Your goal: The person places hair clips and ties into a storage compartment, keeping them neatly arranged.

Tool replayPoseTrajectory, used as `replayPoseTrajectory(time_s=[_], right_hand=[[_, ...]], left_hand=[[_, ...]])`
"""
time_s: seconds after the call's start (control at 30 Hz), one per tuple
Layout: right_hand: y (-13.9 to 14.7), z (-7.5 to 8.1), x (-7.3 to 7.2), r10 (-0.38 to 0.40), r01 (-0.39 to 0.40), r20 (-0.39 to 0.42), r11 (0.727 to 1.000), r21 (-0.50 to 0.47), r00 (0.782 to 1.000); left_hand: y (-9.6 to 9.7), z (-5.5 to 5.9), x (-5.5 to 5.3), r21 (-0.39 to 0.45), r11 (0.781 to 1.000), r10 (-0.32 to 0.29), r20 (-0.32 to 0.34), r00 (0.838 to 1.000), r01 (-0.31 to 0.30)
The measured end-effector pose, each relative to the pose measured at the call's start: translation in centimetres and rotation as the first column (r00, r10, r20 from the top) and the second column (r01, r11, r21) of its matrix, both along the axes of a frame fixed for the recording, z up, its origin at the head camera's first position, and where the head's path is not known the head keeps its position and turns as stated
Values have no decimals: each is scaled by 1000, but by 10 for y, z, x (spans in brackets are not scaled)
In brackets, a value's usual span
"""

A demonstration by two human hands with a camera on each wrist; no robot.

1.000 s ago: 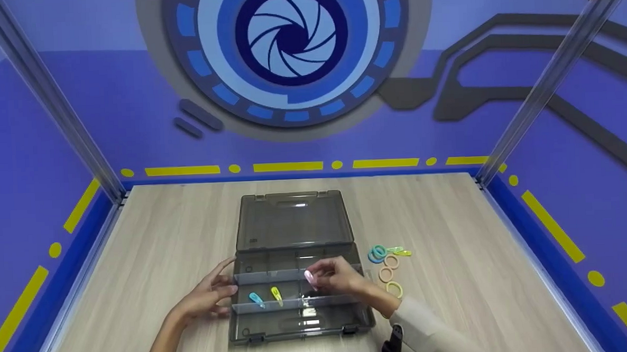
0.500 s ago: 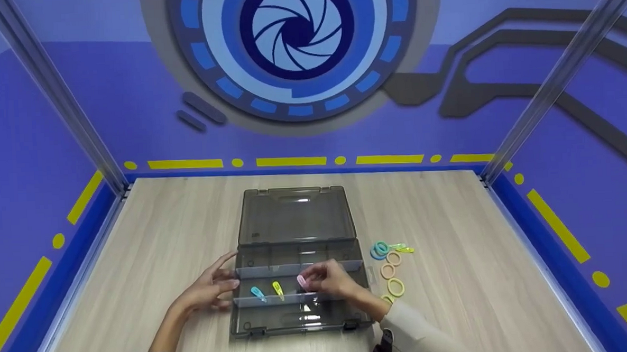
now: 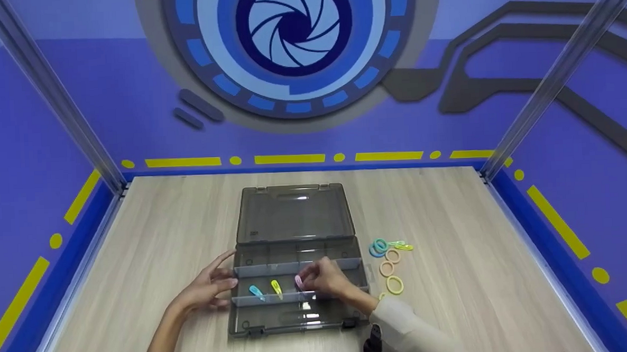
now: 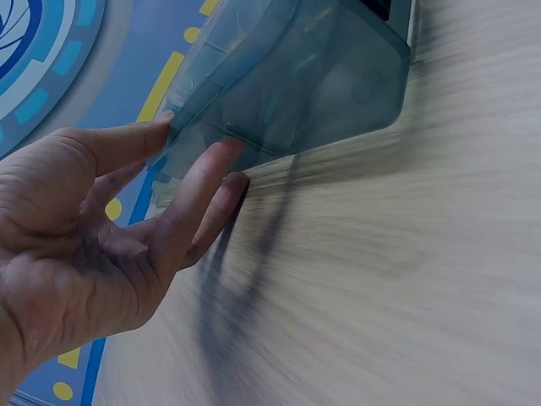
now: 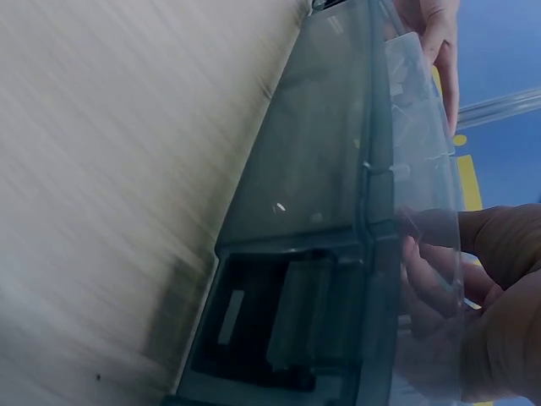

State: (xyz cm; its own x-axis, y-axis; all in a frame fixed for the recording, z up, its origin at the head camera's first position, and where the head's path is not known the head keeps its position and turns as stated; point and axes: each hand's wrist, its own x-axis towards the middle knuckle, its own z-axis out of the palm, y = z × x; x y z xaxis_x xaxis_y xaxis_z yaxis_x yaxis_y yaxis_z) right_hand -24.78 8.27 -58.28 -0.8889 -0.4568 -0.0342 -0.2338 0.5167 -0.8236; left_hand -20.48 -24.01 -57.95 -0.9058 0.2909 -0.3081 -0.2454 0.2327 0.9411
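At nine and three o'clock, the bench [image 3: 432, 218] extends past the edges of the open case [image 3: 277, 318]. Between two dividers [image 3: 262, 270], the right hand [image 3: 327, 277] pinches the pink clip [image 3: 298, 282] at its fingers' nine o'clock; the left hand [image 3: 207, 290], fingers spread, touches the nine-o'clock wall.

A pale wooden table [image 3: 454, 254] lies below the fingers [image 3: 308, 273]. Well beyond them stands a blue wall [image 3: 104, 100] bearing a round emblem [image 3: 293, 26] and yellow dashes [image 3: 290, 159]. Metal posts [image 3: 563, 75] rise to their left and right.
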Motion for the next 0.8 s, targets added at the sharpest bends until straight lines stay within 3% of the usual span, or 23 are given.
replayPoseTrajectory(time_s=[0.17, 0.4, 0.53, 0.8], right_hand=[[-4, -1, 1, 19, -16, -52, 999, 52, 998], [-6, -1, 2, -8, 10, -36, 997, 70, 999], [-9, -2, 2, 10, -4, -75, 997, 81, 997], [-4, -3, 3, 29, -20, -114, 996, 82, 993]], left_hand=[[0, 0, 1, -13, 1000, 9, -1, 1000, -9], [1, 0, 0, -31, 999, 19, 15, 1000, -19], [-2, 2, 3, -51, 998, 37, 26, 999, -36], [3, 1, 0, -30, 999, 18, 32, 999, -17]])
